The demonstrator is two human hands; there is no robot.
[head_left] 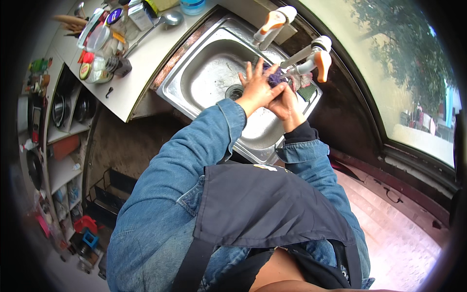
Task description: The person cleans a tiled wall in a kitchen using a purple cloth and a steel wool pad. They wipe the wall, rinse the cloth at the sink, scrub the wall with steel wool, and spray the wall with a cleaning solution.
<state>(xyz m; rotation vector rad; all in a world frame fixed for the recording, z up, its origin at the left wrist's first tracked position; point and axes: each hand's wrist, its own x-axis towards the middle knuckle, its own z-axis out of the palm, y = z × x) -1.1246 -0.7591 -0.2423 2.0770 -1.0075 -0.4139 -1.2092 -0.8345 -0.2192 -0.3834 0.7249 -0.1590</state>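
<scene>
Both my hands are held together over the steel sink point(192, 73), beneath the spout side of the right-hand tap point(318, 56). Nothing shows in my left hand point(256, 90), whose fingers are spread and whose thumb lies across my right hand. The palm of my right hand point(286, 104) is turned up, partly covered by the left; its fingers look loosely stretched, with no object visible in them. Just beyond the fingertips is a purple scrubbing cloth point(275, 75). A green and pink cloth point(306, 87) lies on the sink's right rim.
A second tap point(273, 24) with an orange handle stands at the back. On the left counter point(116, 100) are jars point(95, 73), a ladle point(168, 19) and other kitchenware. Shelves point(65, 177) with pans stand at far left; a window point(408, 63) is on the right.
</scene>
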